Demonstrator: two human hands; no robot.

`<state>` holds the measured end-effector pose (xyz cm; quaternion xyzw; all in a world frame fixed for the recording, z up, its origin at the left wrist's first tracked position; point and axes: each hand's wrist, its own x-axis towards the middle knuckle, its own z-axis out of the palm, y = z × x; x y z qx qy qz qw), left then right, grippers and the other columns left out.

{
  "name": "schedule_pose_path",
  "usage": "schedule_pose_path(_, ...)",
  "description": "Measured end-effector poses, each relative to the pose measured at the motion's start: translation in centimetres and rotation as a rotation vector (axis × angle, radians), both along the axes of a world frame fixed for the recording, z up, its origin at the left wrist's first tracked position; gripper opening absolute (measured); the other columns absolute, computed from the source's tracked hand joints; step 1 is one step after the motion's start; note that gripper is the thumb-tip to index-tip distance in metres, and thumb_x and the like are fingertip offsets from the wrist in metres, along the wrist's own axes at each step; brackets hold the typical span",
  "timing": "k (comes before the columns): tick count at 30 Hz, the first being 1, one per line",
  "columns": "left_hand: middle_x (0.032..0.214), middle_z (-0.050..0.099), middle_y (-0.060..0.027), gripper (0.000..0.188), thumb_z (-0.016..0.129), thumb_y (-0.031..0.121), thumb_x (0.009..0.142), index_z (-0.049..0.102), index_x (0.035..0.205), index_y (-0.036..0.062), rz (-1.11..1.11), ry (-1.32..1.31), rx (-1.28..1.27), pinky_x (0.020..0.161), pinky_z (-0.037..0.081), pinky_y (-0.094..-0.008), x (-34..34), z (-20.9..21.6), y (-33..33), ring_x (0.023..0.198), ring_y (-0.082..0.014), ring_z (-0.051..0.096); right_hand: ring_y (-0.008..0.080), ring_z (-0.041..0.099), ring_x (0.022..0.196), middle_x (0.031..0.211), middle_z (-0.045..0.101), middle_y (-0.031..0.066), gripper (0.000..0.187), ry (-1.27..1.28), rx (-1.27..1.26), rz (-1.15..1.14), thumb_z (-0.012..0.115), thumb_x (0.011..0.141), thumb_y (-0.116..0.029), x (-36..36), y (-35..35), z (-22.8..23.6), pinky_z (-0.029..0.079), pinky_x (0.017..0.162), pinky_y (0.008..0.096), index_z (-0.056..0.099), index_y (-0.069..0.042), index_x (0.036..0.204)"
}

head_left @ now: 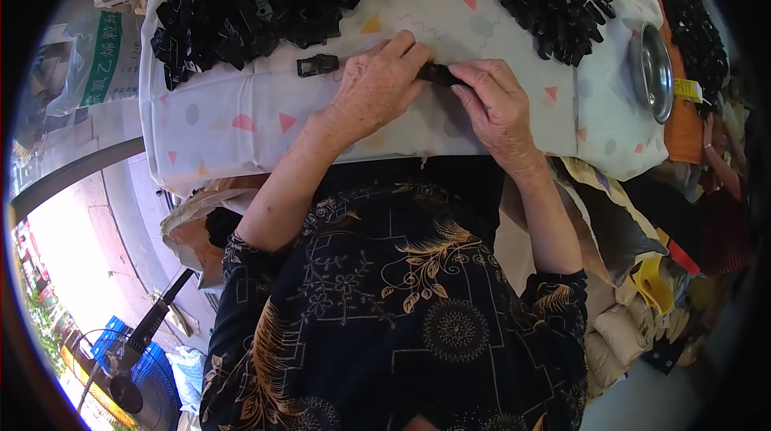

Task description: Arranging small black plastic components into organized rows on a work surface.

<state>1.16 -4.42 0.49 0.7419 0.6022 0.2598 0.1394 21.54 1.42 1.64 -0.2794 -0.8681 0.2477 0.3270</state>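
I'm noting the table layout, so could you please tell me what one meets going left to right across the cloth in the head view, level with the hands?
Loose black buckle → left hand → black piece held between both hands → right hand → metal bowl.

a small black plastic clip piece (440, 73) lies between both hands, low over the pale cloth with coloured triangles, its long side running left to right. only a short dark stretch shows; fingers cover the rest, so its full shape cannot be told. the left hand (377, 85) presses on its left end and the right hand (498, 106) pinches its right end with the fingers (466, 87).
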Motion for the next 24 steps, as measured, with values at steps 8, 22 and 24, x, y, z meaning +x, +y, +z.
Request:
schedule_pose_path(8, 0.101, 0.056, -0.0072, 0.033, 0.076, 0.014, 0.079, 0.059, 0.107, 0.0092, 0.015, -0.075, -0.034, 0.071, 0.052, -0.0405, 0.2, -0.2, -0.3, 0.089, -0.0298, 0.065, 0.0237, 0.064, 0.093, 0.101, 0.066, 0.0065, 0.037, -0.085, 0.236, 0.009, 0.076, 0.069, 0.005, -0.6, 0.0, -1.9, 0.051, 0.076, 0.0341, 0.072, -0.004, 0.104)
schedule_pose_path(22, 0.103, 0.057, -0.0066, 0.031, 0.074, 0.022, 0.082, 0.061, 0.107, 0.0106, 0.068, -0.023, -0.024, 0.075, 0.052, -0.0427, 0.3, -1.7, -0.9, 0.095, -0.0301, 0.064, 0.0273, 0.061, 0.111, 0.117, 0.063, 0.0073, 0.04, -0.147, 0.299, 0.051, 0.07, 0.079, -0.005, 0.5, 0.0, -2.6, 0.047, 0.089, 0.038, 0.066, -0.006, 0.118)
schedule_pose_path(24, 0.114, 0.057, -0.008, 0.036, 0.074, 0.022, 0.081, 0.06, 0.113, 0.0118, 0.042, -0.018, -0.049, 0.08, 0.053, -0.0429, 1.1, -0.6, -1.7, 0.102, -0.0315, 0.063, 0.0293, 0.061, 0.111, 0.116, 0.063, 0.0109, 0.04, -0.071, 0.24, -0.016, 0.068, 0.08, -0.002, 2.4, 1.1, -2.5, 0.049, 0.092, 0.0391, 0.065, -0.004, 0.12)
